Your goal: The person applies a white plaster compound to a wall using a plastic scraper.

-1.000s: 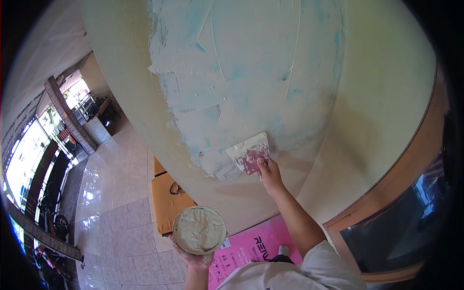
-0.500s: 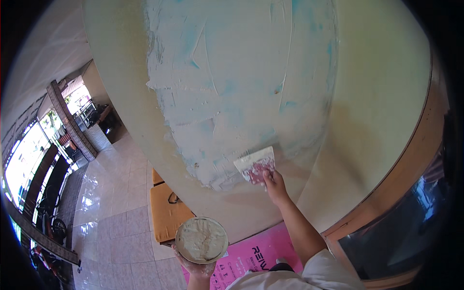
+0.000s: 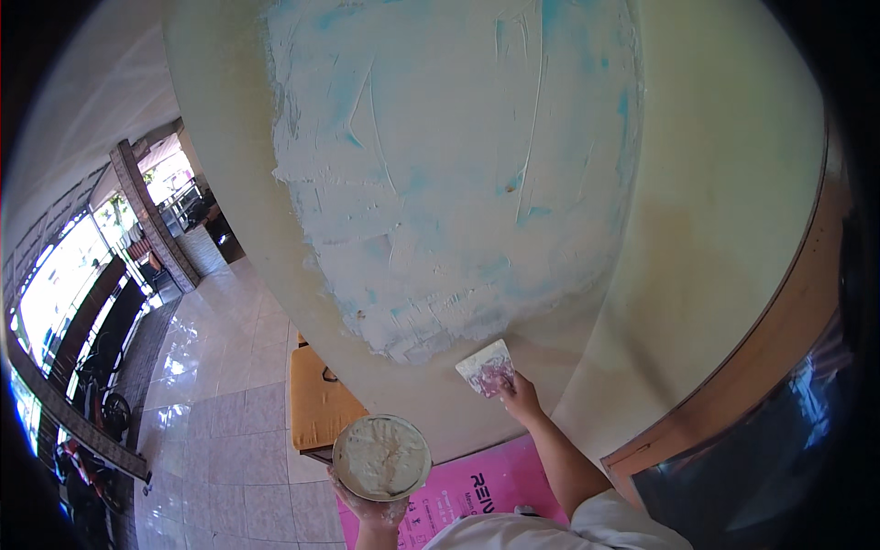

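Pinched in my right hand (image 3: 520,399) is a flat putty scraper (image 3: 486,367), its pinkish face smeared with white filler. The blade's upper edge is near the bottom of a large patch of white filler (image 3: 449,247) spread over the wall (image 3: 229,183), with light blue showing through in streaks. My left hand (image 3: 371,507) supports a round bowl (image 3: 381,456) from below. Off-white putty fills the bowl, its surface rough and furrowed. Smears of filler mark the left fingers and palm.
An orange-yellow padded seat (image 3: 323,399) stands against the wall, left of the bowl. Pink printed sheet (image 3: 440,500) lies at the wall's foot. A wooden frame with dark glass (image 3: 733,477) borders the right. Tiled floor (image 3: 220,412) stretches left toward parked motorcycles (image 3: 87,458).
My right hand has moved down with the scraper, from the filler's lower part to just below its bottom edge. My left hand holds the bowl in nearly the same place.
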`<state>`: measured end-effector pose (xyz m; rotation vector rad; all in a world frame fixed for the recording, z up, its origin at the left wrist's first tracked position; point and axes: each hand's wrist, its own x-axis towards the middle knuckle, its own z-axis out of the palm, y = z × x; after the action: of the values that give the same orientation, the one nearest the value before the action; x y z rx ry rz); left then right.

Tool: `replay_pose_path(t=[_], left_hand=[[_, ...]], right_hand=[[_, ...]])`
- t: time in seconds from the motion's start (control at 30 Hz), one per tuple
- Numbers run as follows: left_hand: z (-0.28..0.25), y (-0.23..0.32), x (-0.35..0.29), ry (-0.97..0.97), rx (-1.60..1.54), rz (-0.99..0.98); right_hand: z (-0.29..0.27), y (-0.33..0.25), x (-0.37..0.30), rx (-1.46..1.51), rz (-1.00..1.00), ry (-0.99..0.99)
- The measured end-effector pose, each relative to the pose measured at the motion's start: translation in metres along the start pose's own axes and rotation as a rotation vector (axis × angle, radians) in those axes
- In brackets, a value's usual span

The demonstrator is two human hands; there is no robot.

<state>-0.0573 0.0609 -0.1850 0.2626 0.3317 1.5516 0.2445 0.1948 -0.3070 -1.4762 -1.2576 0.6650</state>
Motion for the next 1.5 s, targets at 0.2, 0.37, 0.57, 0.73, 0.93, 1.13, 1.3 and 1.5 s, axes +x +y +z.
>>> replay_pose_path(t=[0.2, 0.37, 0.57, 0.73, 0.93, 1.13, 1.3, 1.5], left_hand=[[0.003, -0.020, 0.000, 0.039, 0.034, 0.015], [0.021, -0.039, 0.001, -0.002, 0.083, 0.008], [0.029, -0.060, 0.003, -0.009, 0.035, -0.059], [0.028, -0.067, 0.005, -0.010, 0.083, -0.033], [0.031, -0.064, 0.004, -0.035, 0.049, -0.046], [0.031, -0.049, 0.001, -0.028, -0.016, -0.002], [0.017, -0.028, 0.006, -0.004, -0.076, 0.010], [-0.003, -0.003, 0.018, -0.012, 0.124, 0.047]], right_hand=[[-0.054, -0.047, -0.004, -0.030, -0.076, -0.093], [-0.072, -0.040, 0.008, 0.174, -0.226, -0.161], [-0.103, -0.046, 0.017, 0.147, 0.057, -0.422], [-0.104, -0.030, 0.014, 0.201, 0.207, -0.486], [-0.099, -0.041, 0.034, 0.063, -0.010, -0.595], [-0.088, -0.116, 0.034, 0.432, -0.062, -0.582], [-0.054, -0.114, 0.039, 0.598, -0.048, -0.610], [-0.003, -0.096, 0.028, 0.805, 0.068, -0.452]])
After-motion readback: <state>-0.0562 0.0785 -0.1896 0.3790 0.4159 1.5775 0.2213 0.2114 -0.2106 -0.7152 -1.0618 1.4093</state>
